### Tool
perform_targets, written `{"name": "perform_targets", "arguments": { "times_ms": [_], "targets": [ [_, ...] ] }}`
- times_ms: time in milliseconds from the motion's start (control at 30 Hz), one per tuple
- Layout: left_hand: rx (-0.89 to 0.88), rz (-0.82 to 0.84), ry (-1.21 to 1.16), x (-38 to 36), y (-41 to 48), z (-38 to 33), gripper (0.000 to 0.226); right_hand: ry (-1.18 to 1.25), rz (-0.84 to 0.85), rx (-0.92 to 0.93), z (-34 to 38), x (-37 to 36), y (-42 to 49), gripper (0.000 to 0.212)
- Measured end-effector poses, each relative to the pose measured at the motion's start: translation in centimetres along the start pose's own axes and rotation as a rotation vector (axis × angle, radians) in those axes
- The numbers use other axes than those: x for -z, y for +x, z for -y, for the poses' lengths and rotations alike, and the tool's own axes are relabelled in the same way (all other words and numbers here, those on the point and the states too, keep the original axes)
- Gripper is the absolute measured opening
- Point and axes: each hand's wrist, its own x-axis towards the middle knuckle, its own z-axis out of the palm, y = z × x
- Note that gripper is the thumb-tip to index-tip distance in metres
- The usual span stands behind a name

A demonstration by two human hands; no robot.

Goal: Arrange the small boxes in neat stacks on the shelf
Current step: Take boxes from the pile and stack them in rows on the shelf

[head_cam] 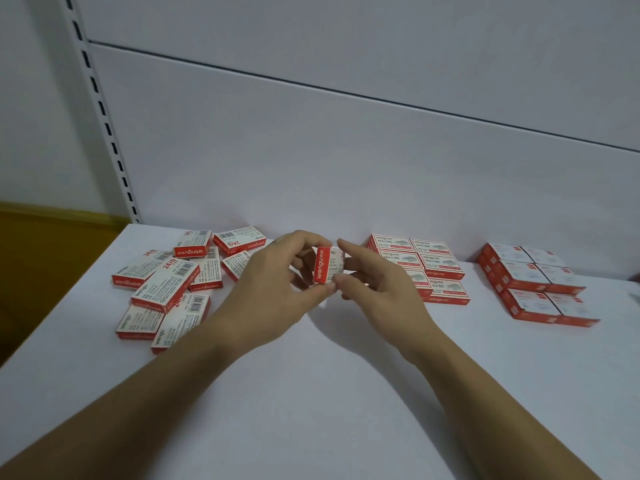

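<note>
Staple box (pixel 325 268) is pinched on end between left hand (pixel 277 282) and right hand (pixel 377 285), loose boxes (pixel 166 285) to their left, neat stacks (pixel 440 268) to their right.

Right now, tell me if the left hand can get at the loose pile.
Probably yes: the pile lies just left of the left hand with nothing between. But its grip holds a box with the right hand.

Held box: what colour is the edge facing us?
Box edge: red, white lettering; head view.
</note>
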Motion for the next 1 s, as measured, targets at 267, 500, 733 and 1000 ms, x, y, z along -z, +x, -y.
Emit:
{"name": "perform_targets", "arguments": {
  "times_ms": [267, 500, 733, 1000],
  "targets": [
    [-0.138, 0.001, 0.175, -0.3, -0.5, -0.3, 0.039, 0.427, 0.19, -0.074, 0.8, 0.4, -0.5, 0.024],
    [0.066, 0.049, 0.066, 0.2, -0.2, -0.3, 0.036, 0.786, 0.241, -0.194, 0.8, 1.0, 0.1, 0.036],
    [0.177, 0.029, -0.163, 0.2, 0.0, -0.5, 0.051, 0.552, 0.102, -0.176, 0.8, 1.5, 0.1, 0.026],
    [0.198, 0.072, -0.334, 0.4, 0.3, -0.7, 0.037, 0.494, 0.318, -0.143, 1.0, 2.3, -0.2, 0.068]
  ]
}}
